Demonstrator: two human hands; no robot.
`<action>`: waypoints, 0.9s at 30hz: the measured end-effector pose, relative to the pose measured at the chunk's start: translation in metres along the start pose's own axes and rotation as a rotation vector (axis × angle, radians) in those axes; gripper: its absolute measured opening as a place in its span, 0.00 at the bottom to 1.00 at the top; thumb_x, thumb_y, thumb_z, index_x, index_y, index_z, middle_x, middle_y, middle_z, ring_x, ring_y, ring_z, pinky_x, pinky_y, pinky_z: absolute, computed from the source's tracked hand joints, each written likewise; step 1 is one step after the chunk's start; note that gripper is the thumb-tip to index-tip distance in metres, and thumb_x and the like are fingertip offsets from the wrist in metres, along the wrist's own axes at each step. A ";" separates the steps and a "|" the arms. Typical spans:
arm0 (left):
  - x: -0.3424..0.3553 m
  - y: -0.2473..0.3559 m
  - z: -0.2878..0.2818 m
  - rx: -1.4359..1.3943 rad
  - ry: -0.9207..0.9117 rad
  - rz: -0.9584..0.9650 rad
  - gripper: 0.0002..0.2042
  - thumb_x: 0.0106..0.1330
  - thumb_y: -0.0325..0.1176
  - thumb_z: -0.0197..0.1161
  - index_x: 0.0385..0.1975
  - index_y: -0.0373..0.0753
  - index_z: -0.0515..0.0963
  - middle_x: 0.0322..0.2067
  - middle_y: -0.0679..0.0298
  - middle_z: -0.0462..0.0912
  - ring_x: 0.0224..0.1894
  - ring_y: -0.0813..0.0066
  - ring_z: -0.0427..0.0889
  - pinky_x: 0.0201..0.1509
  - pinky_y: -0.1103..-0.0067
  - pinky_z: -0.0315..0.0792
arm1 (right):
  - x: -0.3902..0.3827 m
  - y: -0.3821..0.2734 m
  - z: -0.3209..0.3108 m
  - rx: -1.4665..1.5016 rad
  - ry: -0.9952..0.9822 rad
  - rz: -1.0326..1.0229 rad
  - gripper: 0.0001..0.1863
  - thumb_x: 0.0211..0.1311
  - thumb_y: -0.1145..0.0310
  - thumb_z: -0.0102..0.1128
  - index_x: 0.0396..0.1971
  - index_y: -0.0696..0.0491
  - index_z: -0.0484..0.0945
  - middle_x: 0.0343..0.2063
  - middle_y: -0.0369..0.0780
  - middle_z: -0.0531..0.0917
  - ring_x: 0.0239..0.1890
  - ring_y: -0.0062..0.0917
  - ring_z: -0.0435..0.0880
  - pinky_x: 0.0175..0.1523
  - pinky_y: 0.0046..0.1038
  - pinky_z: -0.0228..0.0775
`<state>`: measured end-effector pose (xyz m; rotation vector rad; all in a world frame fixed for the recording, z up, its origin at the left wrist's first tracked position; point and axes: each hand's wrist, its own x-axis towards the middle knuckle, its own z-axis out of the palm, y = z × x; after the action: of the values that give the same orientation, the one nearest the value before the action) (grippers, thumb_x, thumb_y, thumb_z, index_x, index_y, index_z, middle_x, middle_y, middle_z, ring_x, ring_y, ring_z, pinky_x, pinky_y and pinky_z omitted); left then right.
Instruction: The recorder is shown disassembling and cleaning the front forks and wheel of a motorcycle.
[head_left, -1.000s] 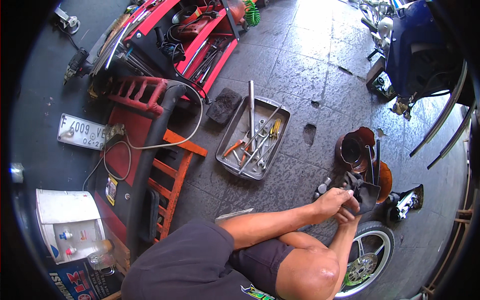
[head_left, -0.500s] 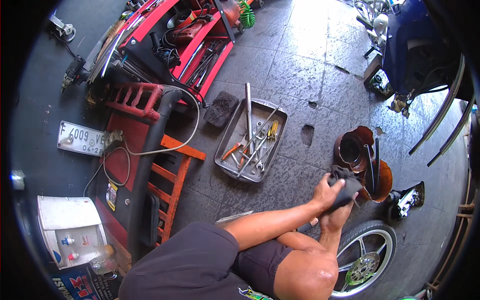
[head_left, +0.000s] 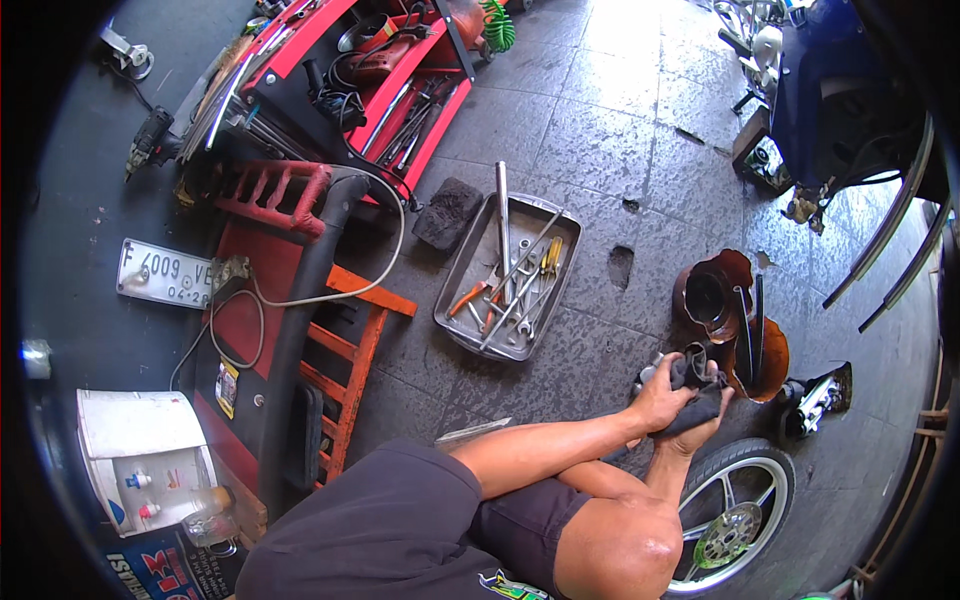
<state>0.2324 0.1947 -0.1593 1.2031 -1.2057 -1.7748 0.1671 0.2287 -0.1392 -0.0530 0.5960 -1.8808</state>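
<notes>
My left hand and my right hand are together at the lower right of centre, both closed round a dark cloth. The cloth is wrapped about a part that it mostly hides. A grey metal piece shows beside my left fingers; I cannot make out its kind. Just beyond my hands stand two cut-open rusty metal containers, with dark rods leaning in them. Below my right forearm lies a motorcycle wheel with a brake disc.
A grey metal tray of wrenches, pliers and screwdrivers sits on the tiled floor. Left are an orange metal frame, a red-and-black seat-like bench and a red tool cart. A dark block lies by the tray. Motorcycle parts stand right.
Both hands have shifted slightly and turned the cloth-wrapped part. A grey metal piece now shows beside my left fingers. The whole view has moved a little.
</notes>
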 end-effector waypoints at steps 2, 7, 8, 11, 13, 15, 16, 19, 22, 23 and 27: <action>0.003 0.001 -0.006 0.059 0.060 -0.072 0.27 0.62 0.39 0.66 0.57 0.31 0.67 0.47 0.50 0.80 0.50 0.65 0.80 0.55 0.73 0.72 | -0.009 0.006 0.005 -0.152 0.076 -0.026 0.27 0.74 0.47 0.37 0.55 0.53 0.72 0.52 0.42 0.78 0.54 0.34 0.77 0.62 0.38 0.66; 0.010 0.004 -0.019 -0.040 0.110 -0.223 0.27 0.62 0.50 0.64 0.50 0.31 0.75 0.45 0.46 0.82 0.51 0.54 0.81 0.55 0.69 0.72 | -0.022 0.015 0.030 -0.280 0.198 0.102 0.24 0.75 0.50 0.38 0.54 0.53 0.73 0.48 0.38 0.80 0.49 0.30 0.80 0.58 0.33 0.70; 0.009 0.003 -0.018 -0.062 0.127 -0.166 0.28 0.63 0.49 0.65 0.52 0.30 0.73 0.46 0.48 0.81 0.50 0.61 0.80 0.55 0.71 0.72 | -0.020 0.014 0.027 -0.279 0.198 0.097 0.24 0.75 0.50 0.38 0.54 0.53 0.73 0.48 0.38 0.80 0.49 0.30 0.80 0.58 0.33 0.70; 0.006 -0.007 -0.010 0.133 0.139 0.046 0.36 0.61 0.47 0.67 0.62 0.32 0.61 0.53 0.48 0.75 0.55 0.62 0.75 0.61 0.70 0.67 | -0.008 0.020 0.001 -0.229 0.018 0.110 0.26 0.75 0.48 0.37 0.57 0.52 0.71 0.52 0.38 0.77 0.54 0.29 0.76 0.61 0.32 0.67; 0.009 -0.008 -0.009 0.175 0.099 -0.026 0.36 0.61 0.45 0.68 0.63 0.33 0.61 0.52 0.48 0.76 0.54 0.62 0.76 0.60 0.70 0.68 | -0.016 0.022 -0.014 -0.262 0.115 0.202 0.26 0.75 0.49 0.37 0.58 0.53 0.70 0.53 0.38 0.76 0.55 0.29 0.76 0.61 0.33 0.67; 0.008 -0.005 -0.009 0.110 0.221 -0.088 0.28 0.61 0.45 0.67 0.54 0.31 0.71 0.46 0.49 0.81 0.48 0.62 0.79 0.54 0.70 0.71 | -0.028 0.027 -0.011 -0.310 0.195 0.134 0.22 0.75 0.59 0.41 0.59 0.58 0.68 0.56 0.41 0.75 0.56 0.30 0.75 0.64 0.32 0.64; 0.017 -0.017 -0.027 0.131 0.312 -0.123 0.25 0.61 0.46 0.66 0.49 0.30 0.74 0.42 0.50 0.82 0.45 0.63 0.81 0.51 0.70 0.73 | -0.031 0.043 0.006 -0.340 0.149 0.110 0.21 0.75 0.62 0.43 0.60 0.59 0.68 0.56 0.41 0.75 0.57 0.30 0.74 0.64 0.31 0.63; 0.014 0.003 -0.041 0.097 0.282 -0.344 0.23 0.64 0.49 0.63 0.40 0.29 0.80 0.32 0.54 0.85 0.34 0.65 0.83 0.41 0.71 0.75 | -0.038 0.042 0.003 -0.502 0.135 0.086 0.21 0.72 0.70 0.49 0.60 0.64 0.68 0.54 0.43 0.76 0.54 0.25 0.75 0.61 0.27 0.64; 0.021 -0.031 -0.056 0.108 0.075 -0.319 0.25 0.69 0.51 0.54 0.43 0.30 0.80 0.36 0.53 0.85 0.37 0.66 0.82 0.44 0.71 0.74 | -0.030 0.041 0.002 -0.759 0.234 0.123 0.22 0.71 0.67 0.53 0.59 0.64 0.69 0.47 0.40 0.80 0.45 0.21 0.77 0.53 0.23 0.68; 0.025 -0.046 -0.075 0.166 -0.044 -0.336 0.27 0.71 0.52 0.50 0.47 0.30 0.78 0.41 0.51 0.84 0.42 0.65 0.82 0.48 0.71 0.73 | -0.026 0.051 0.016 -0.736 0.219 0.136 0.22 0.71 0.67 0.53 0.59 0.64 0.69 0.47 0.40 0.80 0.45 0.21 0.77 0.53 0.23 0.68; 0.002 -0.043 -0.068 0.291 -0.452 0.114 0.28 0.72 0.52 0.47 0.59 0.32 0.70 0.56 0.44 0.73 0.63 0.49 0.68 0.67 0.65 0.59 | -0.031 0.016 -0.015 -0.515 0.401 0.118 0.11 0.68 0.71 0.56 0.48 0.57 0.77 0.40 0.38 0.83 0.41 0.22 0.81 0.48 0.24 0.73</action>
<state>0.2943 0.1861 -0.2107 0.8823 -1.8061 -1.8878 0.1879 0.2575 -0.1516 0.0252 1.3204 -1.5893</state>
